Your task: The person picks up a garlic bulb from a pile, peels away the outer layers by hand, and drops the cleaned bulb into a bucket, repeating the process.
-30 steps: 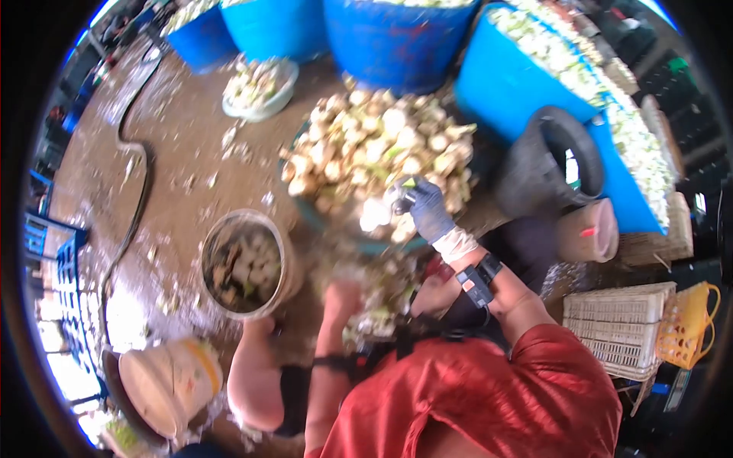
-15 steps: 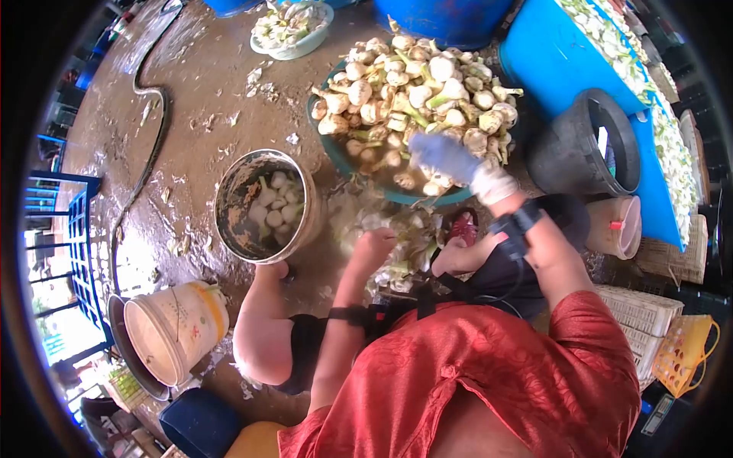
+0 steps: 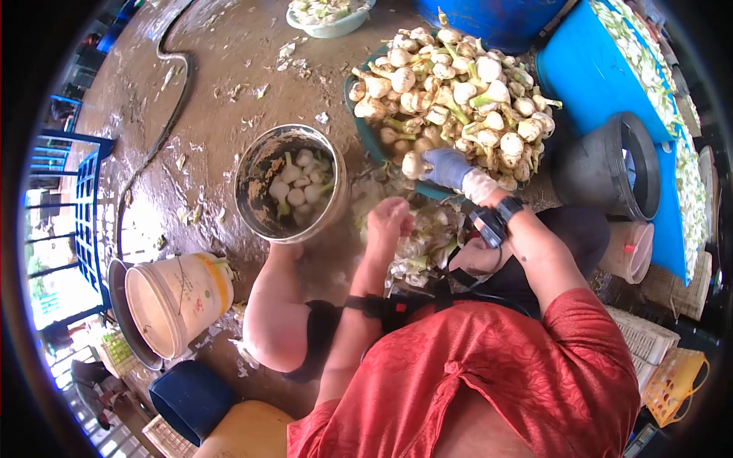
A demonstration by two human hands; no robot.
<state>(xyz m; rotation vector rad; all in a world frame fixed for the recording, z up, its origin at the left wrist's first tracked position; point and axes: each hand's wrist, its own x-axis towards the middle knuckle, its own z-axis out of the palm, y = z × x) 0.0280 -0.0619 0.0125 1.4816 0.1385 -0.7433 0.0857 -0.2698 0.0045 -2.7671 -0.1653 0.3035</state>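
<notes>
My right hand [image 3: 449, 168], in a blue glove with a white cuff, grips a garlic bulb [image 3: 413, 166] at the near rim of a green tub [image 3: 365, 141]. A large heap of stemmed garlic bulbs [image 3: 466, 91] fills that tub. My bare left hand [image 3: 391, 219] is closed over the pile of peelings [image 3: 416, 248] between my feet; whatever its fingers hold is too small or hidden to make out. To its left stands a metal pot [image 3: 246, 183] with several white, cleaned bulbs [image 3: 301, 187] inside.
A black bucket [image 3: 592, 172] and a blue container [image 3: 611, 76] stand at the right. White buckets [image 3: 179, 298] are at the lower left. A hose [image 3: 172, 114] crosses the wet floor [image 3: 221, 69], and a pale basin [image 3: 328, 29] sits at the far side.
My right hand has come from over the heap to the tub's near edge and now holds a garlic bulb. The left hand stays over the peelings. The whole view has shifted.
</notes>
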